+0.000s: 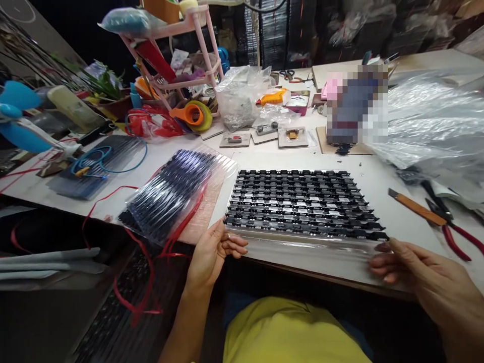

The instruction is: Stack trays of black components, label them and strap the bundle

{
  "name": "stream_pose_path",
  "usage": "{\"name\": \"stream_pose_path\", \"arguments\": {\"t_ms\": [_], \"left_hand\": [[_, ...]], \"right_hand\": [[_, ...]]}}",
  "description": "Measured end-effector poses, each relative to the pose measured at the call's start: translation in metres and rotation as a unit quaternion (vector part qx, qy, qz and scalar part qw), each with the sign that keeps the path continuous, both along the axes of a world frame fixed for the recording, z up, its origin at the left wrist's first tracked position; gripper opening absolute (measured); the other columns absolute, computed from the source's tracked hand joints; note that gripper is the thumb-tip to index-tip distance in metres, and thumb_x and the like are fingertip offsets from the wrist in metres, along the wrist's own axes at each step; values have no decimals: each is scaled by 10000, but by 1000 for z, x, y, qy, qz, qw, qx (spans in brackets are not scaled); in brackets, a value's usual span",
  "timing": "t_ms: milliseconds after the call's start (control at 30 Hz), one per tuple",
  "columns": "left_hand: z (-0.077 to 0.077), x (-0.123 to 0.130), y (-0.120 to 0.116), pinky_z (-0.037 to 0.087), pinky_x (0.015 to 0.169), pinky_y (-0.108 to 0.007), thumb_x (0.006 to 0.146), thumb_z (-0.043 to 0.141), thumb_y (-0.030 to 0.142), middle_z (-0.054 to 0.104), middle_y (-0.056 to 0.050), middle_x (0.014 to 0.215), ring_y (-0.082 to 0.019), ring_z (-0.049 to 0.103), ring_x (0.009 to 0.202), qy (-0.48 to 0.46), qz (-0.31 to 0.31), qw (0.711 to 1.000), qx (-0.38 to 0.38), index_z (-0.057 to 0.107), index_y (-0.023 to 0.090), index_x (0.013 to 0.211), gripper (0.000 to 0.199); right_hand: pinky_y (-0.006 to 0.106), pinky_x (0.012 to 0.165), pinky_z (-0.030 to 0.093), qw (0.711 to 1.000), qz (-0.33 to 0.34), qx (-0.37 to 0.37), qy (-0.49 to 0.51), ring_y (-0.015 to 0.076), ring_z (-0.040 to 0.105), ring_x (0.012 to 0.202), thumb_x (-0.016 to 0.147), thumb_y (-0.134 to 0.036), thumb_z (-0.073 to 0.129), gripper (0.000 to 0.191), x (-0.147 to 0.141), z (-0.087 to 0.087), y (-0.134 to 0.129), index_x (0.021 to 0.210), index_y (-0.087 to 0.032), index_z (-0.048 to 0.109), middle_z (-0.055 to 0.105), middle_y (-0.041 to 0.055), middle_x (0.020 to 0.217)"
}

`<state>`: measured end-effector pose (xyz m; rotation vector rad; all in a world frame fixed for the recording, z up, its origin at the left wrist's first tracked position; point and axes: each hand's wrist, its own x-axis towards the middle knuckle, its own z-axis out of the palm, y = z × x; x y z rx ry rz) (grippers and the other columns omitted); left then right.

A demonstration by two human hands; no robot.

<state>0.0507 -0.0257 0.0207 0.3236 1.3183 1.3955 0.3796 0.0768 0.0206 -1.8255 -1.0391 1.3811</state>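
Note:
A clear plastic tray (302, 243) lies in front of me, filled with several rows of small black parts (295, 201). My left hand (217, 247) pinches its near left corner, thumb on top and fingers curled below. At the near right corner, my right hand (412, 262) grips the edge between thumb and fingers; its fingertips are partly blurred. To the left rests a stack of similar filled trays (174, 194) under shiny clear plastic, with red ribbon (187, 222) running along it.
Red-handled pliers (456, 239) and a cutter knife (418, 206) lie on the right, below crumpled clear plastic (434, 116). Small fixtures (293, 137) sit beyond the tray. A pink rack (204, 45), an orange tape roll (192, 116) and a coiled blue cable (98, 159) are at the left.

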Motion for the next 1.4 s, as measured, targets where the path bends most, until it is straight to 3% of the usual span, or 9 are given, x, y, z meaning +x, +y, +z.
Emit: {"name": "stream_pose_path", "arguments": {"t_ms": [333,633,967,1067,1167,1267,1400], "left_hand": [[5,-2,3,466,420,-167,870,554,343,693,-75,608,-136,649,486,-11,2,1000,-5,514,124,720,269],[14,0,5,467,407,-169,939,411,246,687,-92,593,-133,642,465,-9,25,1000,-13,544,109,660,339],[20,1,5,463,412,-174,945,355,193,667,-100,573,-126,625,453,13,49,998,-41,607,82,607,436],[19,0,4,470,418,-181,893,477,226,669,-92,572,-131,617,455,22,58,997,-50,612,103,604,342],[17,-4,5,483,425,-193,707,715,341,677,-77,584,-143,613,472,41,58,996,-57,629,123,621,249],[9,-10,6,496,443,-214,485,833,436,684,-70,607,-162,619,509,69,37,995,-68,639,131,626,388],[-4,-17,3,485,469,-227,481,815,482,681,-43,622,-162,598,535,140,19,986,-85,659,146,776,474]], "right_hand": [[172,335,350,998,24,53,40,97,472,377,618,-593,729,462,6,-6,2,657,-144,623,568,27,454],[175,348,313,995,32,82,46,82,417,368,686,-559,703,412,8,-5,1,659,-156,622,503,0,403],[172,352,291,992,39,97,68,69,393,357,696,-559,696,422,0,8,0,620,-155,599,481,-15,380],[169,343,270,989,49,117,70,58,368,334,704,-582,673,445,-2,9,0,611,-156,587,470,-26,369],[166,343,260,987,67,126,74,54,370,328,743,-588,630,455,-2,9,1,606,-158,570,469,-34,369],[171,358,282,984,94,125,83,58,379,334,790,-588,574,452,0,8,1,636,-163,565,478,-39,380],[200,416,359,979,167,99,54,90,453,393,854,-589,456,460,8,4,-1,686,-172,552,543,-18,451]]}}
